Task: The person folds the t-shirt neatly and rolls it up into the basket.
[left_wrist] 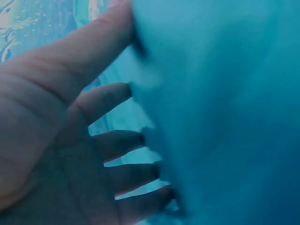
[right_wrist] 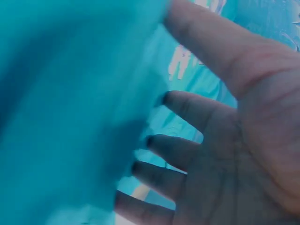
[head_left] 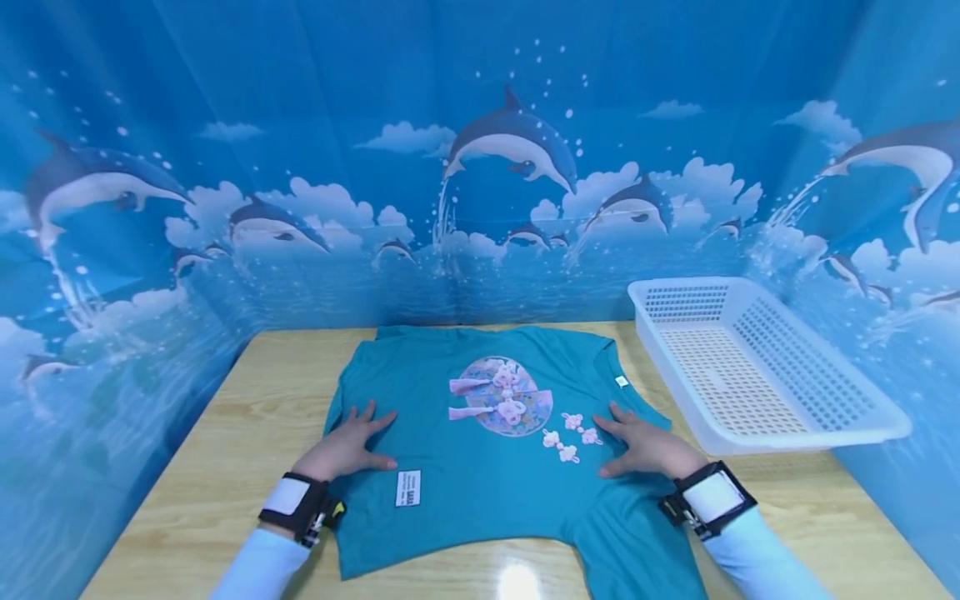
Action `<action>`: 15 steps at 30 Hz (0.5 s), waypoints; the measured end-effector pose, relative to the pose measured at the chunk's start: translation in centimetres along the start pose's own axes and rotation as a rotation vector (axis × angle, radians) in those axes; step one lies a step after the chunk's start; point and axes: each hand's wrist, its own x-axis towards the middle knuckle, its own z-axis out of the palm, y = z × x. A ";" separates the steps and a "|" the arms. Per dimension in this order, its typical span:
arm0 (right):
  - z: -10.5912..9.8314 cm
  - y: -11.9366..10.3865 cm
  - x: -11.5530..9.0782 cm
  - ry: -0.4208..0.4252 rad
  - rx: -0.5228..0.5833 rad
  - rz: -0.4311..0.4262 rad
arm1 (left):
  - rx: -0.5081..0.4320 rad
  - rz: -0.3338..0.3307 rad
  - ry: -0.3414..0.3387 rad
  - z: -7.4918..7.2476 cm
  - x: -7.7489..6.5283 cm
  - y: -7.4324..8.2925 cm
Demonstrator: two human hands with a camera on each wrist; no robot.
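A teal T-shirt [head_left: 487,492] lies spread sideways over the wooden table, its neckline and small white tag [head_left: 622,381] toward the right. A round print with pink tassels [head_left: 506,397] decorates the middle. My left hand [head_left: 351,446] rests on the shirt's left part with fingers spread, just above a white rectangular label [head_left: 408,488]. On the right part, my right hand [head_left: 645,443] lies with spread fingers beside the small pink flower patches [head_left: 567,448]. Both wrist views show fingertips against the teal cloth [left_wrist: 220,93], with the fingers extended and apart.
A white perforated plastic basket [head_left: 810,438] stands at the table's back right, just beyond the shirt. Blue dolphin-print curtains [head_left: 322,275] enclose the table at the back and sides. Bare wooden tabletop [head_left: 217,450] shows left of the shirt.
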 end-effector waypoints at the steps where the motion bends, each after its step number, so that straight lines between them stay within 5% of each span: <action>1: -0.3 -0.1 0.1 -0.003 -0.017 0.004 | 0.001 -0.006 -0.007 -0.3 0.1 0.1; 8: -2.2 -1.4 3.8 0.086 -0.169 -0.016 | 0.000 -0.025 0.014 -2.3 3.4 1.2; 15: -1.8 -1.6 7.0 0.032 -0.119 -0.012 | -0.029 0.019 -0.036 -1.1 6.2 1.9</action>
